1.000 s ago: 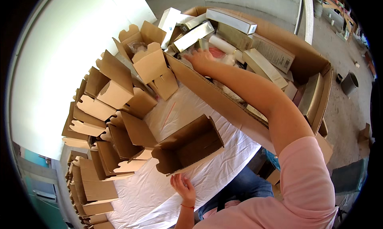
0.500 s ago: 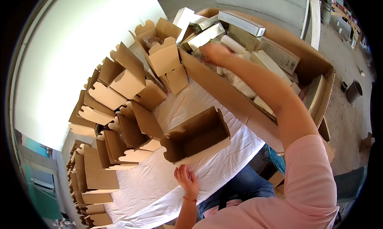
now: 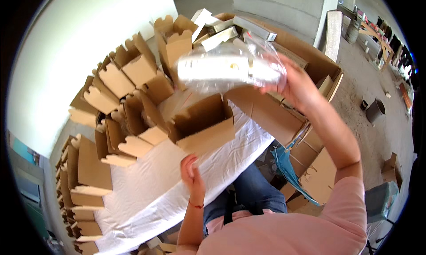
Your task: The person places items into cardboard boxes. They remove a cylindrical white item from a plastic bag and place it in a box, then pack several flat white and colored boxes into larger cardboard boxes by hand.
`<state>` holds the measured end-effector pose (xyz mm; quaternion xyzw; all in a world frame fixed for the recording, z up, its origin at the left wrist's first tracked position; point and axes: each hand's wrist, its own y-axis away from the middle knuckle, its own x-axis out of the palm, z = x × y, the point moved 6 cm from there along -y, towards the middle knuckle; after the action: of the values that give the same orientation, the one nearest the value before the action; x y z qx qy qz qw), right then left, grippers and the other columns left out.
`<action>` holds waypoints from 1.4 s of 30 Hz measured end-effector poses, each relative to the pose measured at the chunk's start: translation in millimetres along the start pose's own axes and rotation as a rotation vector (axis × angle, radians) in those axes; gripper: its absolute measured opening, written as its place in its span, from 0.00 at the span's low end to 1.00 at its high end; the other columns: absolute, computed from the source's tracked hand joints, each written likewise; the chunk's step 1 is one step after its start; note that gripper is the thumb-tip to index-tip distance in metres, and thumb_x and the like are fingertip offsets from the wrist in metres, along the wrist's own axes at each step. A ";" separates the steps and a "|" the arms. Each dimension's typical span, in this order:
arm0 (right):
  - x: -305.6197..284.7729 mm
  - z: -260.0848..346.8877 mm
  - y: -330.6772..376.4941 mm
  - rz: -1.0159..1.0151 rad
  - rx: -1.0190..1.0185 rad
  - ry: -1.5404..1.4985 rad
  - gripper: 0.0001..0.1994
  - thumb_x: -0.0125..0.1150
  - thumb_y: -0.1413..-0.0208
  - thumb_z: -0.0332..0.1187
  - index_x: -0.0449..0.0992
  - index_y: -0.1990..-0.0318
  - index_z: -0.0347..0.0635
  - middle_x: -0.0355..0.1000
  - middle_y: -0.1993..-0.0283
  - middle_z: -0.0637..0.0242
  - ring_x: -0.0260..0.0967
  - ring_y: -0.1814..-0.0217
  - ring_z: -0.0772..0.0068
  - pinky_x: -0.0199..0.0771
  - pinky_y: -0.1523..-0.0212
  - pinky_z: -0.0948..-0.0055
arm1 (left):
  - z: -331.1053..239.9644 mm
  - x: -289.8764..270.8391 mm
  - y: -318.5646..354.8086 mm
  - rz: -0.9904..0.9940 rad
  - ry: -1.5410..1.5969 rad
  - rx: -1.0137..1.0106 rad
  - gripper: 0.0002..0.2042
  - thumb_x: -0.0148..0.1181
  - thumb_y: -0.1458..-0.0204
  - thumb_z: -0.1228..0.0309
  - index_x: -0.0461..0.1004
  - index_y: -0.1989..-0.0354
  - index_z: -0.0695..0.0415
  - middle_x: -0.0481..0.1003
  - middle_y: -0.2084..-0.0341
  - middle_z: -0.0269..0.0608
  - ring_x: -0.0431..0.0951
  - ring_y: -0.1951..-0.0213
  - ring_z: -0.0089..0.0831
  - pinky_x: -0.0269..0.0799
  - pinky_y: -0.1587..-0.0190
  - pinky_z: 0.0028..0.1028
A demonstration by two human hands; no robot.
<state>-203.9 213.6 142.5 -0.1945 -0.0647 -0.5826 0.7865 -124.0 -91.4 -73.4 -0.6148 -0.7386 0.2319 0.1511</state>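
Note:
My right hand (image 3: 295,84) grips one end of a bottle-shaped white item (image 3: 213,69) wrapped in clear plastic, holding it raised and roughly level. Gold marks show on its shiny side. Below it, an open brown cardboard box (image 3: 208,139) stands on the white cloth, and no contents show in the part of it I can see. Close to the near side of that box is my left hand (image 3: 193,177), its fingers loosely bent and apart with nothing in them. Behind the wrapped item, a large carton (image 3: 262,113) holds several white and pale boxes (image 3: 255,27), partly hidden by my right arm.
Rows of open cardboard boxes (image 3: 128,73) stand along the left and far side of the table's white cloth (image 3: 137,188). A blue plastic bag (image 3: 284,166) and flattened cardboard (image 3: 319,177) lie beside my legs. A dark bucket (image 3: 376,109) stands on the floor at right.
My right hand has come out of the large carton with the wrapped item and moved nearer, over the carton's edge. My left hand has stayed by the open box. The whole view has shifted.

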 end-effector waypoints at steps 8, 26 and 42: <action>98.3 -154.9 121.8 -0.056 0.262 -0.338 0.05 0.57 0.43 0.31 0.70 0.61 0.44 0.71 0.55 0.69 0.67 0.53 0.80 0.66 0.50 0.77 | -94.8 77.1 40.1 0.095 1.073 -0.467 0.31 0.53 0.44 0.57 0.51 0.37 0.60 0.61 0.43 0.43 0.61 0.41 0.34 0.55 0.40 0.36; 121.8 -180.5 147.8 -0.115 0.160 0.381 0.30 0.67 0.54 0.28 0.60 0.43 0.36 0.64 0.47 0.56 0.63 0.46 0.68 0.65 0.47 0.69 | -85.3 37.5 58.3 0.332 0.144 -0.232 0.28 0.63 0.55 0.75 0.60 0.44 0.63 0.67 0.49 0.47 0.70 0.50 0.36 0.65 0.49 0.31; 110.1 -144.9 -85.6 0.782 0.222 1.914 0.25 0.66 0.65 0.28 0.74 0.52 0.46 0.71 0.51 0.58 0.69 0.51 0.56 0.68 0.52 0.61 | 33.3 -51.4 54.0 -0.072 -0.385 -0.162 0.27 0.50 0.49 0.82 0.56 0.39 0.59 0.74 0.62 0.44 0.75 0.65 0.31 0.70 0.57 0.28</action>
<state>-268.1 39.2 65.7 0.4152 0.6009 -0.1884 0.6566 -85.5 -139.5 -126.9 -0.5425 -0.7916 0.2792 -0.0344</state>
